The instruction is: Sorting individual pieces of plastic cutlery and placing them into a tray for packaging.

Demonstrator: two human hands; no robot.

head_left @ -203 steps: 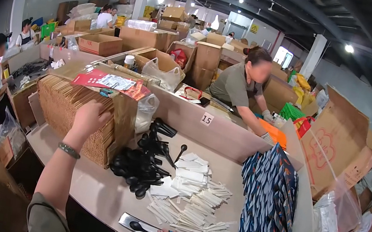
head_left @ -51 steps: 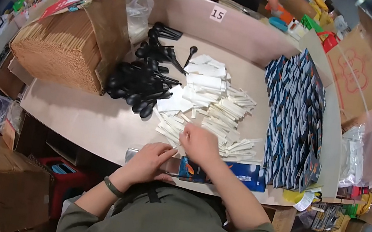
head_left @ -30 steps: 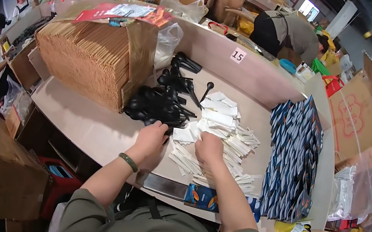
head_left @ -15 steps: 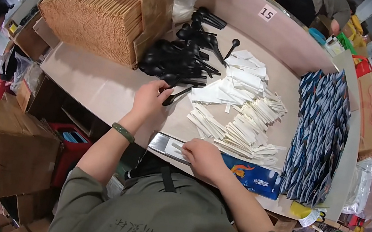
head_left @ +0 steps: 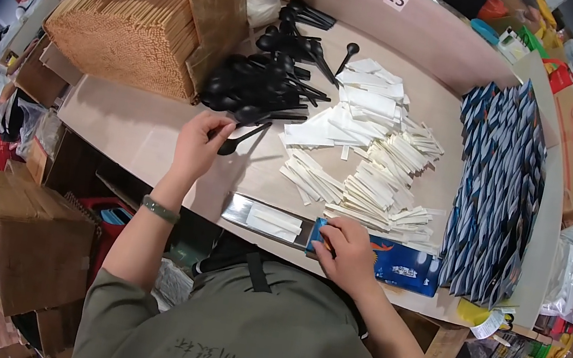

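Currently the left hand (head_left: 195, 145) is closed around the handle of a single black plastic spoon (head_left: 241, 139), pinched between thumb and fingers; the spoon's bowl points toward the person. This spoon lies just in front of the heap of black spoons (head_left: 269, 77), at that heap's near edge. The right hand (head_left: 344, 253) is closed on the open end of a blue printed pouch (head_left: 397, 263), which rests flat at the near edge of the worktop (head_left: 136, 127). Directly left of the pouch, touching its mouth, sits a flat metal tray (head_left: 266, 219) carrying a white paper packet. Beyond the pouch, between it and the spoon heap, white paper-wrapped packets (head_left: 370, 155) are spread in loose rows. Right of the pouch stands a long stacked row of matching blue pouches (head_left: 499, 184). Left of the spoon heap stands an open cardboard box of wooden chopsticks (head_left: 137, 29), packed tightly on end.
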